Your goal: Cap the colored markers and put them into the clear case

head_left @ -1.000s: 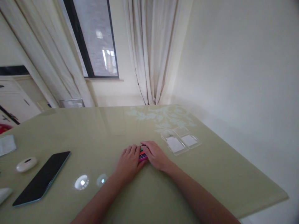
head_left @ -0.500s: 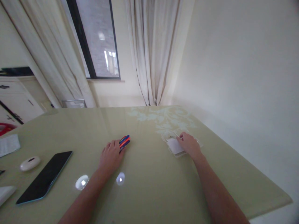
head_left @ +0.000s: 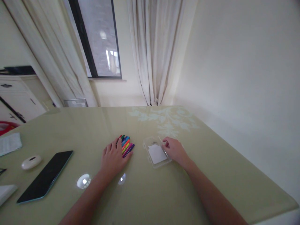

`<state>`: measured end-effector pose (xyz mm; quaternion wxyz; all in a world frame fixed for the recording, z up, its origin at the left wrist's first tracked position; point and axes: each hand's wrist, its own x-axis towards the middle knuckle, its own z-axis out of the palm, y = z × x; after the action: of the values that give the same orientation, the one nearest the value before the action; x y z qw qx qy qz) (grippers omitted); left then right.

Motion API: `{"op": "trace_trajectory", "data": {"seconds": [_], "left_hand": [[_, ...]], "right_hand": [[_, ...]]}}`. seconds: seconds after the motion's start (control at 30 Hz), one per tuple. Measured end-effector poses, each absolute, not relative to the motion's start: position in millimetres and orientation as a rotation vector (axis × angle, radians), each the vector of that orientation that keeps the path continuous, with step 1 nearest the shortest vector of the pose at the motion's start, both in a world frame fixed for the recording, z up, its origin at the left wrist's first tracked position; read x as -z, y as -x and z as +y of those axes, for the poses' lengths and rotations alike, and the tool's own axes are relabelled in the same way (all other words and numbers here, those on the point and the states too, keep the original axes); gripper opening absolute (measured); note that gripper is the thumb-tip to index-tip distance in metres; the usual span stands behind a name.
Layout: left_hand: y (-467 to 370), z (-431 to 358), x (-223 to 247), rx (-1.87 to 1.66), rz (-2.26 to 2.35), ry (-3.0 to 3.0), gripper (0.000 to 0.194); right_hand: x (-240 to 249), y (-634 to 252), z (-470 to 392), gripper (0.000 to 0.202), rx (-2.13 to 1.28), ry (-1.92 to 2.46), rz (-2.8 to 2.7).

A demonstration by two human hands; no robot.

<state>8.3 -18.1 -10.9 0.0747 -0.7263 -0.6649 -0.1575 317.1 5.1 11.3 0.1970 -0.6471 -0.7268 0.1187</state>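
My left hand (head_left: 114, 158) is curved over several coloured felt-tip pens (head_left: 126, 146) that lie fanned side by side on the table. Its thumb is at their near side and its fingers at the far side; the palm hides their left ends. To the right, my right hand (head_left: 175, 150) has its fingers curled on the right edge of a clear plastic case (head_left: 154, 165). A white piece of paper (head_left: 157, 154) lies inside the case, with small dark marks above it. My right fingertips are partly hidden.
On the left of the table (head_left: 145, 193) are a dark tablet (head_left: 47, 176), a white oval object (head_left: 31, 162), a sheet of paper (head_left: 9, 143) and a white object (head_left: 7, 193) cut off by the frame. A wall (head_left: 246, 93) borders the right side.
The plastic case has slid left and nearer to me with my right hand, closer to the pens. Under my left hand, the bundled pens have spread into a flat row.
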Motion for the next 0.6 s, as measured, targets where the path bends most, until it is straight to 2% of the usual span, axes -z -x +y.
{"op": "trace_trajectory", "data": {"seconds": [0.27,0.6], "left_hand": [[-14.4,-19.5,4.7,0.649,-1.742,2.320,0.031],[-19.6,-23.0,6.5,0.659,-1.676,2.415,0.017]], "right_hand": [[-7.7,-304.9,1.9,0.030,-0.326,1.771,-1.999],[2.1,-295.0,-2.5,0.035,-0.313,1.701,-1.981]]}}
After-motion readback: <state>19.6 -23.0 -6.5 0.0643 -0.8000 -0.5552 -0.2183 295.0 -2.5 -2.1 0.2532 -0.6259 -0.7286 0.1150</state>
